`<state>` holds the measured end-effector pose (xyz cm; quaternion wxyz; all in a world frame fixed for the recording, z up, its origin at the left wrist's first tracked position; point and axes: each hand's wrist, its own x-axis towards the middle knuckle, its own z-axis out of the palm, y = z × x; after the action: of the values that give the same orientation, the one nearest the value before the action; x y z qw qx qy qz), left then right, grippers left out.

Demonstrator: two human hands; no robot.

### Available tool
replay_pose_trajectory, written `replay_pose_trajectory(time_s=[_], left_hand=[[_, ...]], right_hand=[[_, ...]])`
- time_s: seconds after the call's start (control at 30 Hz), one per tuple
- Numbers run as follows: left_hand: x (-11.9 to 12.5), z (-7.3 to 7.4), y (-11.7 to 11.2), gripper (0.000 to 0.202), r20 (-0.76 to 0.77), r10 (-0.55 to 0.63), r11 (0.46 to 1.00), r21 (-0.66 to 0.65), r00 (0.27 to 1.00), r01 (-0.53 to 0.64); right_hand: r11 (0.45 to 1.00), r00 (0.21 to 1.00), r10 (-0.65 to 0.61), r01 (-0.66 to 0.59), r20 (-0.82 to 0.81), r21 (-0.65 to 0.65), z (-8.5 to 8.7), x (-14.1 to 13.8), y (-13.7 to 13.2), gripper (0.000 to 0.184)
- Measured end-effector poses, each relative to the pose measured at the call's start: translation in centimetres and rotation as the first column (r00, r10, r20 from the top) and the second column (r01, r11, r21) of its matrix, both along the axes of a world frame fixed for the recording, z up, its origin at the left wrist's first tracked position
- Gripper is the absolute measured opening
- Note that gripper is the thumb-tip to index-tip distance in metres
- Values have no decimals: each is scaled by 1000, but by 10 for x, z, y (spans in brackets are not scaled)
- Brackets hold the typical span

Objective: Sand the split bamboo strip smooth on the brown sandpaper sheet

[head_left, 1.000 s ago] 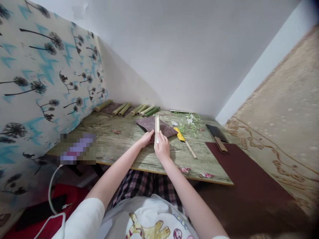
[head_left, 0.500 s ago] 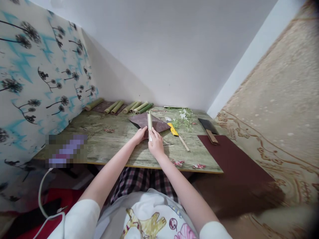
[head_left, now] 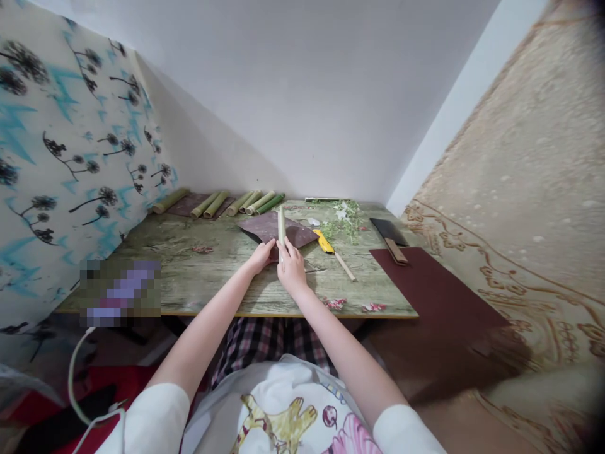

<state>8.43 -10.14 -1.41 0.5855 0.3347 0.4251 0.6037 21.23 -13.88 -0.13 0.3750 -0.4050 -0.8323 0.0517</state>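
A pale green bamboo piece [head_left: 282, 222] points away from me, above a brown sheet that looks like sandpaper [head_left: 301, 234]. My right hand [head_left: 292, 266] is wrapped round its near end, fingers lying along it. At the sheet's near left edge, my left hand [head_left: 263, 256] is closed, thumb and fingers pinching the sheet; some of its fingertips are hidden. The sheet lies turned like a diamond, its left corner curled up. Just right of it rests a yellow utility knife [head_left: 323, 241], beside a thin wooden stick [head_left: 345, 267].
Several bamboo tubes [head_left: 258, 203] lie along the back left edge on brown sheets [head_left: 186, 205]. Leafy sprigs [head_left: 347, 221] are at the back right. A black-and-brown tool [head_left: 390, 241] rests by a large maroon sheet [head_left: 425, 284] overhanging the right edge. A blurred purple object [head_left: 125, 287] with a cable sits left.
The whole view has shifted slightly, so the table's things appear a little left and higher. Both hands keep their hold; the bamboo piece barely moves against the sheet.
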Motion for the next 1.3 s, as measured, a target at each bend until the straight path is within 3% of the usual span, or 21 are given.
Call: replay_pose_trajectory(time_s=[0.2,0.47,0.6,0.7,0.77,1.03,1.3], left_hand=[[0,0,-1,20,44,12,1000,7,999,-13],[5,5,-4,23,-55,10,1000,-1,998,-10],[1,9,-4,26,-179,186,981,-11,966,-191],[-5,8,-2,29,-363,357,929,42,861,-367],[-7,6,0,29,-431,383,916,64,817,-396],[-13,-7,7,36,-472,359,933,148,805,-329],[-8,-6,3,41,-496,329,937,279,804,-211]], right_hand=[[999,999,33,-34,33,12,2,2,-4,63],[999,999,-41,41,14,-17,4,-3,-1,58],[1000,1000,16,-16,7,0,3,2,-4,54],[1000,1000,16,-16,-5,-7,4,2,-4,50],[1000,1000,6,-6,-16,-11,4,2,-4,49],[1000,999,5,-5,-48,14,2,6,-7,49],[1000,1000,-1,1,-23,21,8,6,-14,54]])
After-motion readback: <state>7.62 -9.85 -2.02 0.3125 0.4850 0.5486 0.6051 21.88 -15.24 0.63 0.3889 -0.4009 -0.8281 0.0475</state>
